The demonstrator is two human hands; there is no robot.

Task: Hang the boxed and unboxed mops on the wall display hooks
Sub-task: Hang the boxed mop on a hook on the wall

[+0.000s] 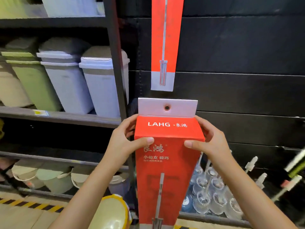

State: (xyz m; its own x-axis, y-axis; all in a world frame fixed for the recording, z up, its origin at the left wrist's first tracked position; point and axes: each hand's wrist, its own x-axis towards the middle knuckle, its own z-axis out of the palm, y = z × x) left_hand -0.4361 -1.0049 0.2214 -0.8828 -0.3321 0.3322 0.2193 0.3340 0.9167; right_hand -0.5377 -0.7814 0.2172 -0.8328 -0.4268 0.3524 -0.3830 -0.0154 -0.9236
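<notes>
Upright between both hands: red cardboard mop box (166, 171), long axis vertical, white hang tab (167, 107) with its round hole on top, facing the black slatted wall (239, 63). Gripping its top corners, thumbs on the front, fingers curled behind: left hand (127, 139) and right hand (209, 139). Hanging above the hands: second red box (165, 47), flat and matte.
</notes>
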